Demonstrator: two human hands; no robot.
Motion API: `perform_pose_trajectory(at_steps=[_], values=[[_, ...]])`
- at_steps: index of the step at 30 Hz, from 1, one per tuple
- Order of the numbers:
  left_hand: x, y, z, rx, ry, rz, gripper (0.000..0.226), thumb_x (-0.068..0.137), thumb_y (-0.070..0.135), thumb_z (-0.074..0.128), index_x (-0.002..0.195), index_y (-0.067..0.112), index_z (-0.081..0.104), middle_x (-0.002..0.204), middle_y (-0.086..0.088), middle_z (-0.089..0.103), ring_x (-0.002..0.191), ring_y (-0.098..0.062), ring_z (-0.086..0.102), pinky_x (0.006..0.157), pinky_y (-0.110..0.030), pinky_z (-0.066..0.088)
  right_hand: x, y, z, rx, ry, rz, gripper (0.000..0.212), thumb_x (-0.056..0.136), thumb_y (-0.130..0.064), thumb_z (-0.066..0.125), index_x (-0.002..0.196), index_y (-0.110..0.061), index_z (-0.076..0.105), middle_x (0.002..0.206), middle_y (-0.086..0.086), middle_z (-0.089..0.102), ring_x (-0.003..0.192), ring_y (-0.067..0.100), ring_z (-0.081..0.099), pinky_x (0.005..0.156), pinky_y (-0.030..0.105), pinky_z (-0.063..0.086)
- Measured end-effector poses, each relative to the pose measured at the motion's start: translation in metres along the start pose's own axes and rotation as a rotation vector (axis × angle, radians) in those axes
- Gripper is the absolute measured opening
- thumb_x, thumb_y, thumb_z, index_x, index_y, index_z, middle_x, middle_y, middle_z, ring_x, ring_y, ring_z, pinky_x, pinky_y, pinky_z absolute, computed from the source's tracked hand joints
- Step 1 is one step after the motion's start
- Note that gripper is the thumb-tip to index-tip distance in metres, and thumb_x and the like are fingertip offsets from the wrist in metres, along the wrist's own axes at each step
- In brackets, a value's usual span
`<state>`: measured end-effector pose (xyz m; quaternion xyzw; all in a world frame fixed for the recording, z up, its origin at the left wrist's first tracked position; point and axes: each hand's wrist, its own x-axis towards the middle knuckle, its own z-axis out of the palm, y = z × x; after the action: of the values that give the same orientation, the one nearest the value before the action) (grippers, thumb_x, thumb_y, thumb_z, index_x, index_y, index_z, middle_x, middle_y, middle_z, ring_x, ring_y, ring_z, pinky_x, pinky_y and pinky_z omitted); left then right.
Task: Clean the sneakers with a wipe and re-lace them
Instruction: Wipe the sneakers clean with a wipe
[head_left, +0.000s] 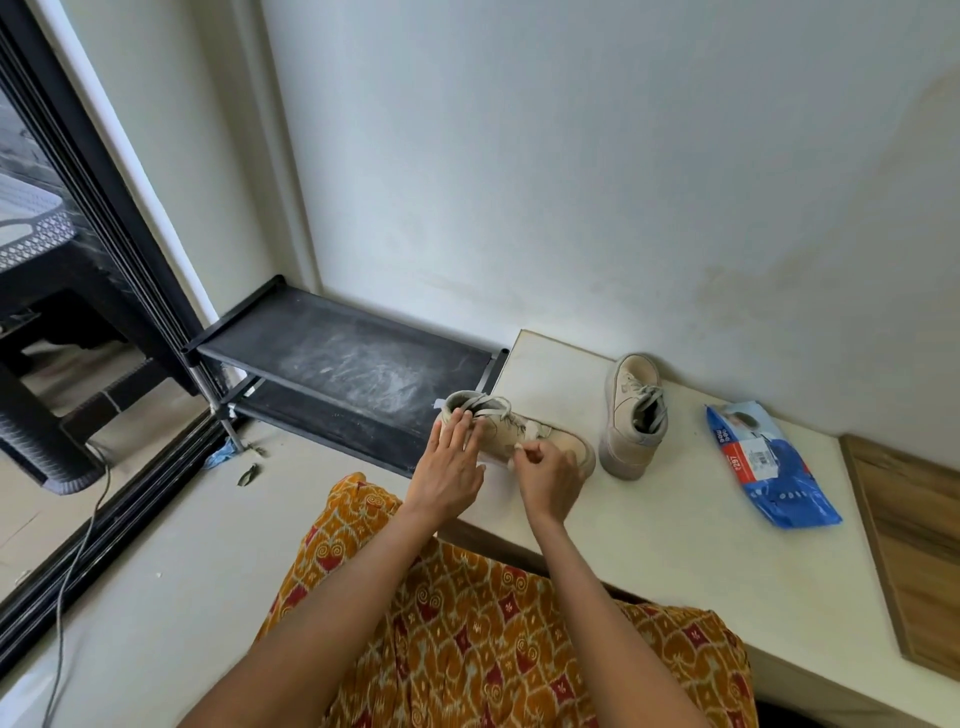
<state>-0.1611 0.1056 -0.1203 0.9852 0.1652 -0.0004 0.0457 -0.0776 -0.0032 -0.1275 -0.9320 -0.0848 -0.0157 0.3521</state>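
A beige sneaker (506, 428) lies on the white table (675, 519), toe pointing right, its pale laces loose over the opening. My left hand (449, 467) rests on its heel side, fingers straight along the collar. My right hand (550, 475) is curled over the middle of the shoe and pinches a small white piece, likely a wipe (519, 448), against it. The second beige sneaker (631, 413) stands apart to the right, toe toward the wall, laces in place. A blue pack of wipes (769, 465) lies further right.
A black two-tier shoe rack (337, 364) stands left of the table against the wall. A wooden board (914, 540) lies at the table's right end. A sliding glass door (78, 260) and a grey cable (78, 561) are on the left. My patterned orange garment fills the foreground.
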Motion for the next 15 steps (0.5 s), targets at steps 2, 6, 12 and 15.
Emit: perform_pose_trajectory(at_steps=[2, 6, 12, 15], values=[[0.000, 0.001, 0.001, 0.001, -0.001, -0.011, 0.065, 0.100, 0.039, 0.025, 0.148, 0.013, -0.011, 0.157, -0.012, -0.011, 0.138, -0.020, -0.023, 0.112, -0.037, -0.018, 0.003, -0.018, 0.003, 0.089, 0.030, 0.027, 0.012, 0.085, -0.028, 0.065, 0.091, -0.020, 0.072, 0.088, 0.004, 0.070, 0.089, 0.023, 0.055, 0.081, 0.032, 0.034], [-0.001, 0.000, 0.002, 0.005, -0.007, 0.000, 0.066, 0.100, 0.040, 0.025, 0.145, 0.015, -0.018, 0.156, -0.011, -0.015, 0.134, -0.019, -0.028, 0.112, -0.037, -0.018, -0.008, -0.041, 0.016, 0.170, 0.011, -0.045, 0.015, 0.087, -0.028, 0.065, 0.098, -0.019, 0.069, 0.096, 0.001, 0.070, 0.096, 0.020, 0.056, 0.082, 0.028, 0.029], [-0.001, -0.003, 0.006, -0.001, 0.005, 0.001, 0.070, 0.098, 0.041, 0.028, 0.140, 0.017, -0.022, 0.156, -0.011, -0.013, 0.137, -0.022, -0.024, 0.116, -0.045, -0.012, -0.002, -0.008, 0.007, 0.116, 0.026, -0.005, 0.027, 0.085, -0.024, 0.067, 0.111, -0.018, 0.069, 0.098, 0.006, 0.071, 0.093, 0.024, 0.055, 0.082, 0.032, 0.035], [0.000, -0.001, 0.006, 0.011, -0.001, -0.006, 0.071, 0.098, 0.043, 0.029, 0.140, 0.017, -0.021, 0.156, -0.012, -0.012, 0.137, -0.023, -0.024, 0.117, -0.047, -0.009, 0.007, -0.019, 0.002, 0.069, 0.032, -0.035, 0.018, 0.087, -0.024, 0.065, 0.101, -0.017, 0.073, 0.097, 0.004, 0.073, 0.093, 0.024, 0.055, 0.079, 0.029, 0.030]])
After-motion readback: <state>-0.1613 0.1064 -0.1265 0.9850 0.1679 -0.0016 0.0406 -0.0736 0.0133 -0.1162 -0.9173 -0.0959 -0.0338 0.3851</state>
